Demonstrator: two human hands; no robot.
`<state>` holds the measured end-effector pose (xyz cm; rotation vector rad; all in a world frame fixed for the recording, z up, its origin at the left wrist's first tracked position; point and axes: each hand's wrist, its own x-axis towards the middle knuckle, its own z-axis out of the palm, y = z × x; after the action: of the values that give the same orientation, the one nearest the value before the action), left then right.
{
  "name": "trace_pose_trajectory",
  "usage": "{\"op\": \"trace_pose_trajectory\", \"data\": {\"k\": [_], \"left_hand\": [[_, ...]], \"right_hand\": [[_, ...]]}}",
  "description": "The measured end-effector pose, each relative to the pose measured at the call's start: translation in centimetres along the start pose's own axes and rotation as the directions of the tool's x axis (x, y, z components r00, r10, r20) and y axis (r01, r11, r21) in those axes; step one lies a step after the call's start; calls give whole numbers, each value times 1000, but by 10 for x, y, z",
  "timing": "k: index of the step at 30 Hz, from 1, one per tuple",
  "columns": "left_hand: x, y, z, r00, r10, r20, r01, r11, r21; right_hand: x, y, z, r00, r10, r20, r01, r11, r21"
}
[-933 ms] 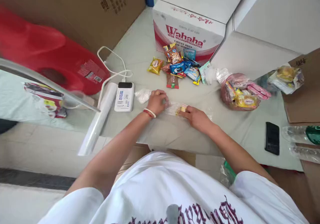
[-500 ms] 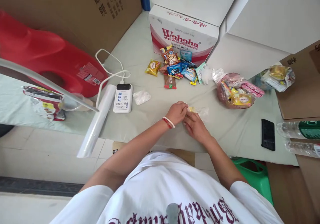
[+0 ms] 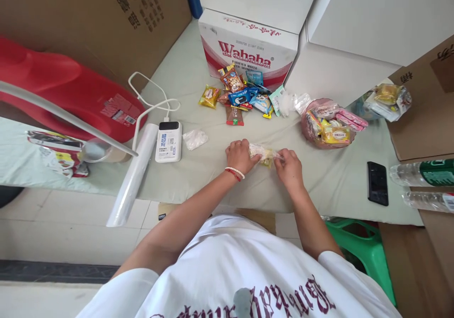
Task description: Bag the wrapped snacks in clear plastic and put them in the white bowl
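A clear, crinkled plastic bag (image 3: 262,154) with something pale and yellow showing through it lies low over the table between my hands. My left hand (image 3: 242,158) curls around its left end, thumb pointing right. At the other end, my right hand (image 3: 290,169) pinches the gathered plastic. What exactly is inside the bag I cannot make out. Beyond my hands sits a pile of wrapped snacks (image 3: 244,95), with a yellow snack packet (image 3: 209,96) at its left side. A crumpled clear bag (image 3: 195,139) lies to the left of my left hand.
A pink glass bowl (image 3: 309,136) of snacks stands to the right, with a black phone (image 3: 378,183) and plastic bottles (image 3: 406,174) farther right. Leftward are a white power bank (image 3: 169,141) with its cable, a plastic film roll (image 3: 133,181) and a red jug (image 3: 71,86). The Wahaba box (image 3: 248,48) stands behind.
My hands have moved apart, the left leftward and the right rightward. The bag, mostly hidden by my fingers before, now shows stretched between them. The camera view has shifted slightly.
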<state>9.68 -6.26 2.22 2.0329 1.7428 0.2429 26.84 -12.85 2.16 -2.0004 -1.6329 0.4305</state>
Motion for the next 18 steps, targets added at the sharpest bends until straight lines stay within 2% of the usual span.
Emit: {"op": "trace_pose_trajectory", "data": {"k": [2, 4, 6, 9, 12, 15, 18], "left_hand": [[-3, 6, 1, 1000, -2, -9, 2, 999, -41], [-9, 10, 3, 998, 7, -66, -13, 994, -105], [-16, 10, 3, 984, 106, -142, -131, 974, -183], [-28, 2, 5, 906, 353, -233, -414, 855, -312], [-41, -5, 9, 809, 532, -250, -586, 697, -414], [-54, -2, 14, 728, 661, -182, -646, 572, -506], [-66, 3, 15, 689, 719, -94, -637, 539, -552]], "right_hand": [[0, -19, 4, 995, -93, 24, 90, 990, 111], [0, -33, 10, 986, -163, 30, 153, 963, 223], [-2, -38, 13, 987, -156, 42, 133, 931, 339], [-9, -30, 15, 997, -66, 38, 41, 883, 468], [-20, -16, 17, 998, 67, 18, -65, 821, 568], [-29, -2, 18, 983, 183, 19, -153, 755, 637], [-25, 15, 4, 982, 186, 39, -169, 762, 626]]}}
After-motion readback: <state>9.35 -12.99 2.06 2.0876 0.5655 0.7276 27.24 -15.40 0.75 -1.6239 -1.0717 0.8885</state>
